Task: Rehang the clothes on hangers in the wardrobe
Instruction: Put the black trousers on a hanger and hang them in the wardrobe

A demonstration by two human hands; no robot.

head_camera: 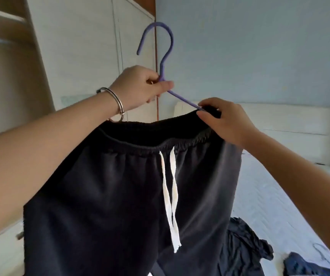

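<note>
Room: white bed point(279, 196) to the right, pale wardrobe point(80, 46) left and beyond.
Nearest: black drawstring jogging trousers point(120, 196) hang before the person, waistband uppermost.
Right hand point(225, 120): pinches the waistband at the hanger arm's end.
Left hand point(140, 86): grips the purple plastic hanger point(167, 54) at its neck, hook up.
Axis: hanger arm slopes down rightward; wardrobe lies nearer the left hand.

Bed point(269, 196) w/ white mattress, pale headboard point(279, 120) at back. Crumpled dark garment point(245, 248) lies on it. Blue garment point(303, 263) near it, to the right.
</note>
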